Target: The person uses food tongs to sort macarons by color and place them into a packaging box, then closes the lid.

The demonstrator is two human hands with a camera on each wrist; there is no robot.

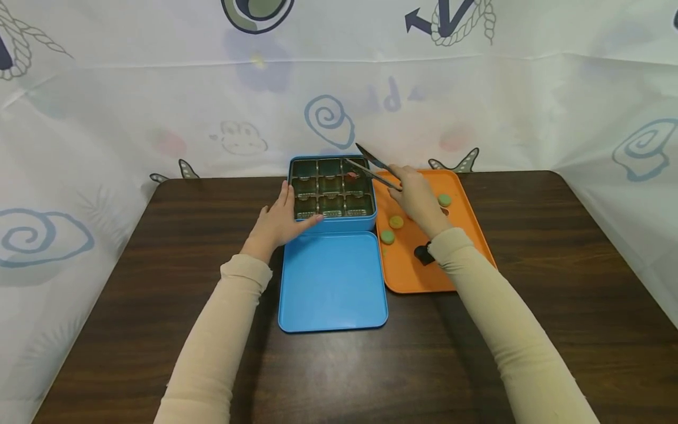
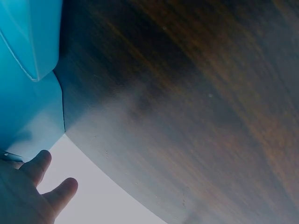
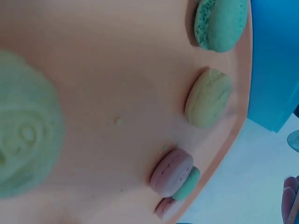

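Observation:
My right hand (image 1: 418,197) grips a pair of metal tongs (image 1: 375,159), whose spread arms reach over the far right of a blue tin (image 1: 339,224). Below the tongs, a pinkish-red piece (image 1: 352,175) shows in the tin's clear divided insert (image 1: 331,184). My left hand (image 1: 278,221) rests at the tin's left rim, fingers straight and thumb stretched along the front edge. On the orange tray (image 1: 408,277) beside it lie green macarons (image 1: 387,237) and a yellow macaron (image 1: 396,222). The right wrist view also shows a pink macaron (image 3: 172,172).
The tin's blue lid (image 1: 333,282) lies open toward me, in front of the compartments. The tray stands right against the tin's right side. A dark wooden table (image 1: 212,235) carries everything, and a printed white cloth (image 1: 185,106) hangs behind it.

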